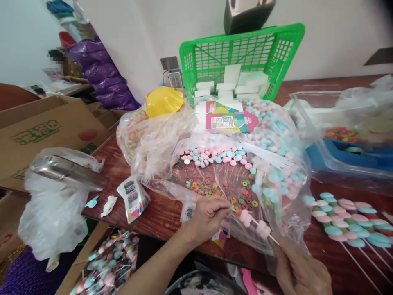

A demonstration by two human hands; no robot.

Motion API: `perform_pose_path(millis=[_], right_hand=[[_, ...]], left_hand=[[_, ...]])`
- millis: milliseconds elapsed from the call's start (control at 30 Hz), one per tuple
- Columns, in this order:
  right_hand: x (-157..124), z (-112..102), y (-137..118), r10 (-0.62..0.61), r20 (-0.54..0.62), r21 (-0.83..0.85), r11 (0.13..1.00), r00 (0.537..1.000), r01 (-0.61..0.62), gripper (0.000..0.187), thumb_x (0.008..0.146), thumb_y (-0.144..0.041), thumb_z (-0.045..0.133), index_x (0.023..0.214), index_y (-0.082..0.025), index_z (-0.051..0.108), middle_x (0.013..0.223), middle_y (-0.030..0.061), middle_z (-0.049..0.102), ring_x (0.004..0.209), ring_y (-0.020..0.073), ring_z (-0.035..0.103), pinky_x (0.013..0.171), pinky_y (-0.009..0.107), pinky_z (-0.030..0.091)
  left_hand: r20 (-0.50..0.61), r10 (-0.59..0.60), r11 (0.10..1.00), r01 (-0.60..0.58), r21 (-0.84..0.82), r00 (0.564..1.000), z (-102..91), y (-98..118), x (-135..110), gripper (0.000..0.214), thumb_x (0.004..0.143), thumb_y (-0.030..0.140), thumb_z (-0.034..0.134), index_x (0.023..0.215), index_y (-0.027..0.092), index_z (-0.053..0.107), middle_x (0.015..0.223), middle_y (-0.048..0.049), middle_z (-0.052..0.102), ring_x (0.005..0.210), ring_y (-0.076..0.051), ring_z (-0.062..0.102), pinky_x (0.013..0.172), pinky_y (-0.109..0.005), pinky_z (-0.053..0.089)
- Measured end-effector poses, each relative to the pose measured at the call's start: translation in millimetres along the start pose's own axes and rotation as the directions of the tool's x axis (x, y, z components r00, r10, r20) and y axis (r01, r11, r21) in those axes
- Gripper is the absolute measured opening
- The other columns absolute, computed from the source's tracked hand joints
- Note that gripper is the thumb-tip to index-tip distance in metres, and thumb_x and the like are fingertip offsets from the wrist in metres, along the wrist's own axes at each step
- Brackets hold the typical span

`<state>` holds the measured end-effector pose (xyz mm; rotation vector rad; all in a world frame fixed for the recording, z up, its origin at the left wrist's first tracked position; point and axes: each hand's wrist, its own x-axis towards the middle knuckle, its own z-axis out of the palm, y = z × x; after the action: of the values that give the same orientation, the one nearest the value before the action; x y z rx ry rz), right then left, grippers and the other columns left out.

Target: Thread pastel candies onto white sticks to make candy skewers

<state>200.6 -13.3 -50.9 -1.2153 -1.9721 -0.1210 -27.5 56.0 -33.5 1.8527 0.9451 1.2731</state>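
Note:
My right hand [299,266] is closed around the lower end of a thin white stick [273,238]. Pink marshmallow candies [263,229] are threaded on it in two groups, with a small reddish piece near the tip. At that tip, the thumb and fingers of my left hand [208,215] are pinched together; a tiny yellowish bit shows there, too small to name. Just beyond my hands, small colourful ring candies [245,194] lie on clear plastic. Behind them is a row of pink and blue marshmallows [215,155]. White sticks [267,155] rest on a bag of marshmallows [276,139].
Finished marshmallow skewers [353,221] lie at the right, near a clear bin [325,164]. A green basket [187,61] with white boxes stands behind. To the left are a steel flask [70,172], printed cards [133,196] and a carton [55,139]. A person sits far left.

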Motion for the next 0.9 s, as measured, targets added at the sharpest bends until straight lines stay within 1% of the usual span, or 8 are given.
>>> perform_pose_path(millis=[133, 233, 333, 467, 600, 733, 833, 900], right_hand=[[8.7, 9.7, -5.3, -0.032, 0.016, 0.018, 0.999, 0.999, 0.032, 0.018, 0.091, -0.014, 0.046, 0.101, -0.014, 0.061, 0.077, 0.0079, 0.073, 0.06, 0.0172, 0.071, 0.055, 0.023, 0.053], [12.4, 18.8, -15.0, -0.027, 0.035, 0.113, 0.993, 0.999, 0.023, 0.022, 0.091, -0.014, 0.045, 0.106, -0.015, 0.061, 0.079, 0.0072, 0.073, 0.063, 0.0177, 0.071, 0.058, 0.023, 0.054], [14.5, 26.3, -22.9, 0.086, 0.11, 0.248, 0.962, 0.99, -0.111, 0.023, 0.091, -0.017, 0.047, 0.108, -0.017, 0.063, 0.068, 0.002, 0.069, 0.054, 0.0152, 0.066, 0.052, 0.02, 0.053], [21.0, 34.7, -27.5, 0.301, 0.137, 0.383, 0.862, 0.944, -0.331, 0.02, 0.09, -0.021, 0.051, 0.099, -0.019, 0.068, 0.059, -0.0017, 0.062, 0.047, 0.0128, 0.059, 0.045, 0.017, 0.048], [30.4, 41.4, -28.2, 0.44, 0.096, 0.416, 0.797, 0.893, -0.437, 0.019, 0.089, -0.029, 0.055, 0.091, -0.019, 0.071, 0.055, -0.0015, 0.058, 0.048, 0.0131, 0.055, 0.043, 0.018, 0.045], [24.0, 44.5, -16.1, 0.492, 0.066, 0.409, 0.78, 0.868, -0.473, 0.021, 0.089, -0.029, 0.056, 0.093, -0.016, 0.072, 0.062, 0.0001, 0.064, 0.05, 0.0124, 0.057, 0.048, 0.019, 0.049], [9.8, 44.9, -0.4, 0.559, 0.02, 0.413, 0.751, 0.829, -0.516, 0.02, 0.088, -0.028, 0.058, 0.095, -0.015, 0.071, 0.069, 0.002, 0.069, 0.053, 0.0131, 0.061, 0.05, 0.018, 0.051], [2.7, 43.8, 6.9, 0.58, 0.004, 0.437, 0.732, 0.814, -0.523, 0.018, 0.088, -0.027, 0.059, 0.095, -0.015, 0.071, 0.066, 0.0011, 0.067, 0.051, 0.0126, 0.06, 0.048, 0.017, 0.051]], left_hand=[[0.009, -0.191, 0.93, 0.184, -0.318, 0.982, -3.8, 1.2, -3.4, 0.014, 0.084, 0.016, 0.062, 0.091, 0.015, 0.074, 0.081, -0.0078, 0.07, 0.06, -0.014, 0.067, 0.057, -0.025, 0.056], [-0.077, -0.227, 0.903, 0.181, -0.39, 0.971, -4.3, 2.1, -2.6, 0.01, 0.082, 0.018, 0.066, 0.086, 0.018, 0.076, 0.08, -0.0059, 0.071, 0.063, -0.014, 0.067, 0.06, -0.025, 0.056], [-0.154, -0.122, 0.963, 0.08, -0.256, 0.981, -4.6, 3.6, 1.6, 0.012, 0.082, 0.016, 0.065, 0.086, 0.02, 0.076, 0.079, -0.0063, 0.073, 0.073, -0.015, 0.067, 0.069, -0.026, 0.054], [-0.062, 0.037, 0.991, -0.044, -0.124, 0.997, -1.8, 6.7, 8.0, 0.018, 0.086, 0.016, 0.058, 0.096, 0.018, 0.074, 0.082, -0.0091, 0.073, 0.075, -0.017, 0.068, 0.072, -0.028, 0.053], [0.017, 0.026, 0.994, -0.024, -0.103, 1.0, -5.8, 4.3, 17.2, 0.021, 0.09, 0.02, 0.054, 0.099, 0.018, 0.072, 0.082, -0.009, 0.073, 0.077, -0.017, 0.068, 0.073, -0.028, 0.054], [0.179, -0.037, 0.986, 0.007, 0.165, 0.983, -42.6, -18.6, 51.7, 0.031, 0.09, 0.018, 0.05, 0.117, 0.021, 0.065, 0.097, -0.0082, 0.072, 0.085, -0.018, 0.067, 0.076, -0.031, 0.053], [0.324, -0.012, 0.742, -0.209, 0.637, 0.946, -78.4, -45.4, 92.5, 0.036, 0.079, 0.01, 0.056, 0.112, 0.017, 0.067, 0.11, -0.0142, 0.065, 0.103, -0.028, 0.057, 0.088, -0.043, 0.047], [0.44, -0.101, 0.575, -0.308, 0.758, 0.892, -94.0, -60.8, 115.2, 0.032, 0.077, 0.01, 0.057, 0.106, 0.015, 0.068, 0.108, -0.0158, 0.062, 0.104, -0.03, 0.051, 0.085, -0.044, 0.045]])
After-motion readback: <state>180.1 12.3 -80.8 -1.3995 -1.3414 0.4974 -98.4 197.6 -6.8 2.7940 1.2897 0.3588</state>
